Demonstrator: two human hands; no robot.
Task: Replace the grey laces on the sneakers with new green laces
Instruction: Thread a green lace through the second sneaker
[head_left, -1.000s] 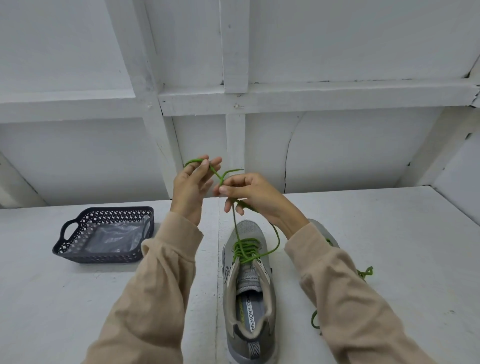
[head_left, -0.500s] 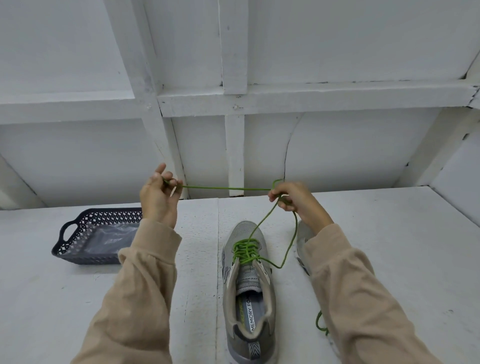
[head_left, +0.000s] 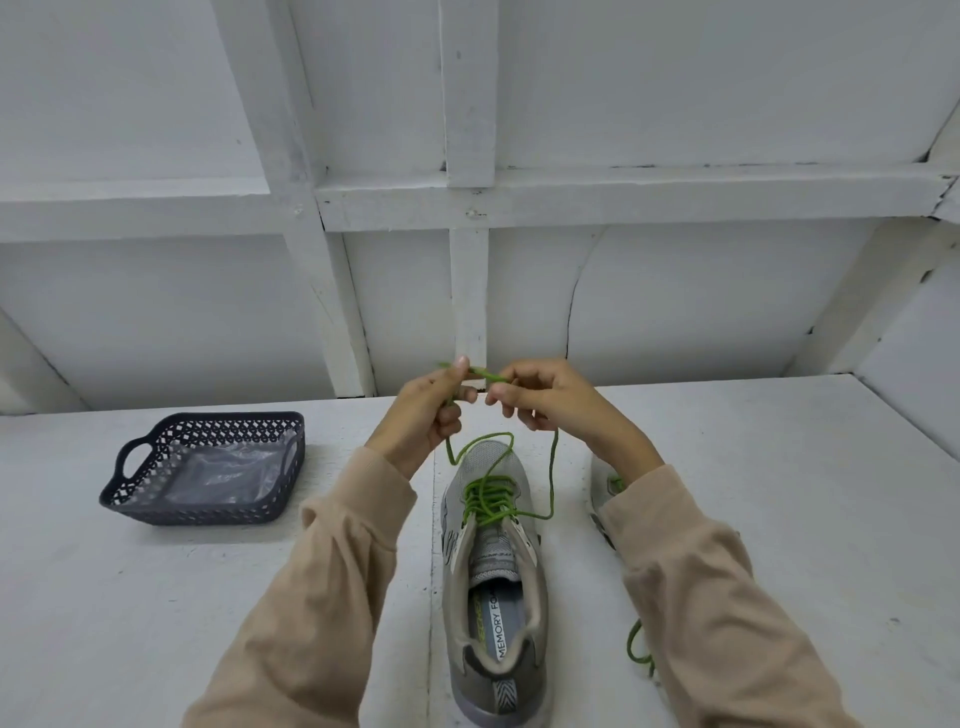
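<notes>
A grey sneaker (head_left: 493, 582) stands on the white table with its toe pointing away from me. A green lace (head_left: 488, 499) is threaded through its eyelets. Both free ends rise to my hands above the toe. My left hand (head_left: 423, 415) pinches one lace end between thumb and fingers. My right hand (head_left: 550, 400) pinches the other end close beside it. A second sneaker (head_left: 602, 493) lies to the right, mostly hidden by my right sleeve; a bit of its green lace (head_left: 636, 647) shows beneath the forearm.
A dark perforated basket (head_left: 208, 467) holding a clear plastic bag sits on the table to the left. A white framed wall (head_left: 467, 208) rises at the table's back edge.
My hands were spread wide with the lace stretched between them half a second ago. They have come back together above the toe, and the lace now hangs slack in loops.
</notes>
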